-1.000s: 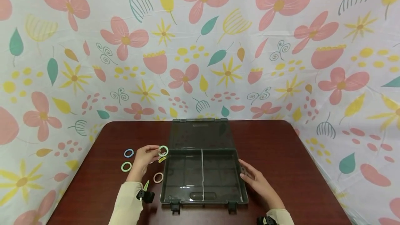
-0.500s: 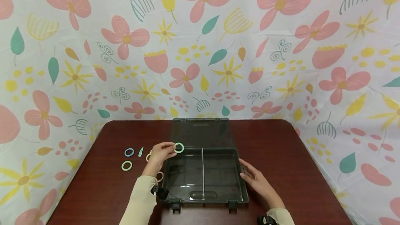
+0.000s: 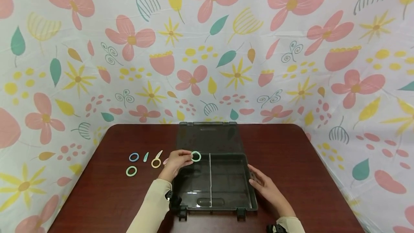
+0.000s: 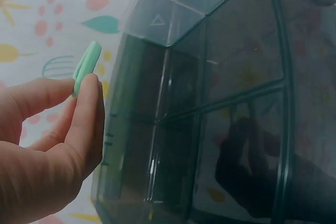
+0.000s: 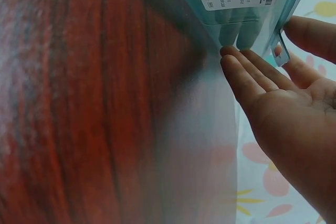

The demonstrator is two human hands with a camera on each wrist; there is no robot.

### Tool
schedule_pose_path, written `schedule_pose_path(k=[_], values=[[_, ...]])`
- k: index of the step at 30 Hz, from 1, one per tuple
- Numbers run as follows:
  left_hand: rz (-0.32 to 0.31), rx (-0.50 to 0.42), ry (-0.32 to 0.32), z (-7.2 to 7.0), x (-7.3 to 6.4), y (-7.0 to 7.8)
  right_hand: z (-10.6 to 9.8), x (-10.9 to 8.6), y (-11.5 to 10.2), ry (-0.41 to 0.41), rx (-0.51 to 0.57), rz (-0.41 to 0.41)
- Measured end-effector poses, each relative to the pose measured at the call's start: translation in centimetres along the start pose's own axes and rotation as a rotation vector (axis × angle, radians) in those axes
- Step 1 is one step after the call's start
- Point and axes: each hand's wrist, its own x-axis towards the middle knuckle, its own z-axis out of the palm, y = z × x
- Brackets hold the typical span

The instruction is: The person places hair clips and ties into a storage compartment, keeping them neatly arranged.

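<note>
Between thumb and fingertips, my left hand [image 3: 176, 163] pinches a mint-green ring-shaped hair tie [image 3: 200, 156] above the back left part of a dark see-through box [image 3: 229, 181]. The left wrist view shows this hair tie [image 4: 90, 66] edge-on, raised clear of the box wall. The box lid is folded back, and a thin divider [image 3: 210, 179] splits the inside into two compartments. My right hand [image 3: 267, 191] rests against the right side of the box. In the right wrist view its fingers [image 5: 257, 72] lie nearly straight against the wall, with the thumb at the rim beside a clear latch [image 5: 281, 51].
Left of the box lie a blue hair tie [image 3: 134, 157], a green one [image 3: 131, 171], a cream one [image 3: 156, 163], a teal hair clip [image 3: 146, 156] and a pale clip [image 3: 159, 154]. A pink item is partly hidden by my left hand. Flowered cloth [image 3: 207, 64] hangs behind the table [image 3: 278, 143].
My left hand has carried the mint-green hair tie rightward, from beside the box to above its left compartment. Items it had covered on the table now show. The right hand stays in place.
</note>
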Motion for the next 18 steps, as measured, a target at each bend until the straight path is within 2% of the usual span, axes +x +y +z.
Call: schedule_pose_path(k=[9,18], values=[[-0.006,-0.010,-0.057,1.3,0.1,-0.5,0.0,-0.1,0.0,-0.007,-0.012,0.008],[-0.018,0.054,-0.082,2.1,-0.2,-0.7,0.1,-0.1,-0.1,0.005,0.000,0.010]])
